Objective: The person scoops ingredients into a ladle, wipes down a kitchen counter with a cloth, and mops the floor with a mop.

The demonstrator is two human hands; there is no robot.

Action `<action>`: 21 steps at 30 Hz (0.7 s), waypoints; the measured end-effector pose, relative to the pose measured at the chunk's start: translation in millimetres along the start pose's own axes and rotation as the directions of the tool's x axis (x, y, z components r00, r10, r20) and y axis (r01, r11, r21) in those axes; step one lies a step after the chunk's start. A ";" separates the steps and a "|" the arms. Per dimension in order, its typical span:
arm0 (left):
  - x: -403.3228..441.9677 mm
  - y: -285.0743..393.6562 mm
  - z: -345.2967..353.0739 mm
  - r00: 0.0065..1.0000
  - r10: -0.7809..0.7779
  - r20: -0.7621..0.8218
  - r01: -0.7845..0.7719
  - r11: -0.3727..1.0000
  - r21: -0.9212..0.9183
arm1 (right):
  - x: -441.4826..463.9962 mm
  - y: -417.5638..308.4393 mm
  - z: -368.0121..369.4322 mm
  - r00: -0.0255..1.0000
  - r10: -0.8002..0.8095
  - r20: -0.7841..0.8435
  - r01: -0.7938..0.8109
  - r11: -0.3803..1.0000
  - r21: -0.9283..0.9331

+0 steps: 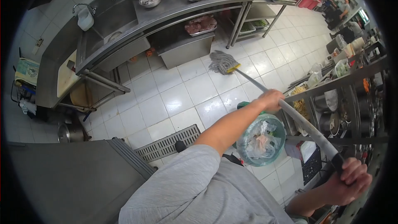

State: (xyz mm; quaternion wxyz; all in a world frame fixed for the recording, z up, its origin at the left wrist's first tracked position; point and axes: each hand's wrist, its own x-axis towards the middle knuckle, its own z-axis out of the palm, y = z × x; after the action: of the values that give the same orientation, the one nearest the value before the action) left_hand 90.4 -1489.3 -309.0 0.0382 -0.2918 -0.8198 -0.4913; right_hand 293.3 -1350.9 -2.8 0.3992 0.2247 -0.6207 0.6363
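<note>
A mop with a long pale handle [304, 125] slants across the view. Its grey string head [222, 62], joined by a yellow clamp, lies on the white tiled floor [182, 89] beside the steel counter's legs. Partway along the handle, my left hand [271, 100] is wrapped round it. At the handle's black upper end, low on the right, my right hand [347, 181] is closed on it. Below my left forearm stands a green bin [283, 135] lined with plastic and holding clear bags.
A steel counter [166, 14] with several metal bowls and a sink [112, 14] spans the top. Shelves [352, 76] with food containers line the right. A floor drain grate [168, 143] lies near my body. People [343, 10] are far back at upper right.
</note>
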 end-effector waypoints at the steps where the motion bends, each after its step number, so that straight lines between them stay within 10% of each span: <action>1: -1.1 1.1 20.1 0.998 0.054 -0.023 -0.055 0.998 -0.043 | 4.7 -8.1 -13.2 1.000 -0.030 -0.003 0.030 0.999 0.022; 8: -78.6 109.5 2.9 0.996 -0.043 0.072 0.050 0.993 -0.107 | 42.4 -112.5 -69.1 0.999 0.007 -0.049 -0.010 0.997 -0.079; 11: -135.2 138.3 -11.4 0.998 -0.020 0.054 0.027 0.991 -0.129 | 45.2 -145.3 -95.8 0.899 -0.157 -0.409 0.018 0.946 -0.324; 16: -278.9 155.7 -79.0 0.969 -0.109 0.222 0.140 0.982 -0.130 | -6.9 -140.4 -61.1 0.876 -0.119 -0.466 0.016 0.975 -0.220; 21: -427.9 56.4 -123.8 0.838 -0.544 0.031 0.542 0.838 0.062 | -84.0 -51.9 58.6 0.902 0.287 0.324 -0.427 0.712 0.558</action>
State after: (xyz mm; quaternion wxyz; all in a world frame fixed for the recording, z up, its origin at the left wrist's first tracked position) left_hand 445.6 -1760.8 -350.6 -0.1145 -0.0580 -0.8817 -0.4539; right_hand 370.6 -1431.6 -29.2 0.1035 0.2844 -0.4493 0.8406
